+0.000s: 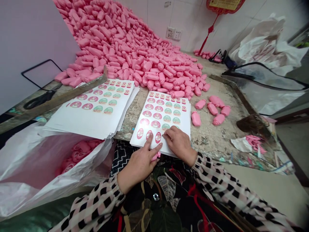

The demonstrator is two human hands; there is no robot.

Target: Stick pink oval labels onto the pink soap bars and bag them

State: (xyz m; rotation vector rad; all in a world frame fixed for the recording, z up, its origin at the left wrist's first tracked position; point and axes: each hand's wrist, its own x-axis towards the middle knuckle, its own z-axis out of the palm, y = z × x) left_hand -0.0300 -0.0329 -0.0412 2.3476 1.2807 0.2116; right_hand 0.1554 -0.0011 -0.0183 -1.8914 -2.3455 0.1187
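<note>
- While the left hand (141, 161) curls round a smooth pink bottle (156, 156), two fingers press the flat sticker sheet (160, 119) at the scuffed worktop's (210, 141) front edge.
- Right hand (180, 145): fingers narrowed beside an oval sticker (158, 137); grip cannot be told.

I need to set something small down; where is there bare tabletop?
A wide bare patch of table lies between the right sheet stack, the loose pink pieces behind and the brown object to the right. A narrow strip shows between that stack and the left sheet stack. The back is crowded with the pink heap.
</note>
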